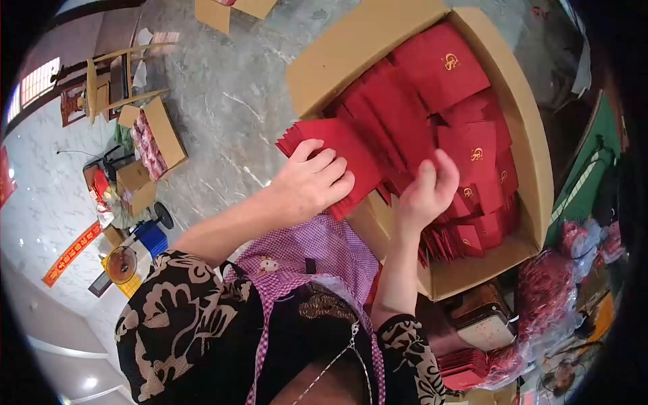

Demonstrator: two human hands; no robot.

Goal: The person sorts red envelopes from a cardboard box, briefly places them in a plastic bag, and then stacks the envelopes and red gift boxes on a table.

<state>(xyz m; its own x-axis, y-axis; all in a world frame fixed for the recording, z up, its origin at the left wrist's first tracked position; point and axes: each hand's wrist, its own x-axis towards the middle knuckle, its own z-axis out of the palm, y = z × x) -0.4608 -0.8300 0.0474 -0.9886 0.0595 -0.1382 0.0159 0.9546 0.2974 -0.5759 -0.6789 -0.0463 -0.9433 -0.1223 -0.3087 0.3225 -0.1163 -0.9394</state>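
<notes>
Two bare hands work above an open carton, in front of a purple checked apron (344, 246) worn over a black top (182, 317) with beige floral patterning. A beaded chain (362, 356) hangs at the neckline. Left hand (314, 179): closed over a stack of red packets (361, 152), fingers curled across the upper face; the thumb is hidden. The stack is tilted, its edges fanned at the far left corner, and is positioned at the near left side of the carton, partly over the rim. Right hand (428, 189): raised over the near side of the carton, thumb and forefinger extended upward with a narrow gap between them, next to the packed contents. Whether it grips a packet cannot be determined.

Carton (364, 57): cardboard, flaps spread outward. Contents: red packets (442, 64) in overlapping rows, several bearing a gold emblem; those at the near end stand on edge. To the right of the body, a second pile of packets (466, 368) lies beside a clear plastic bag (547, 290) with red contents. Beyond, on the grey veined floor (226, 88), a smaller open box (173, 135) holds pink-and-white material. Another carton (214, 15) is cut off at the upper edge.
</notes>
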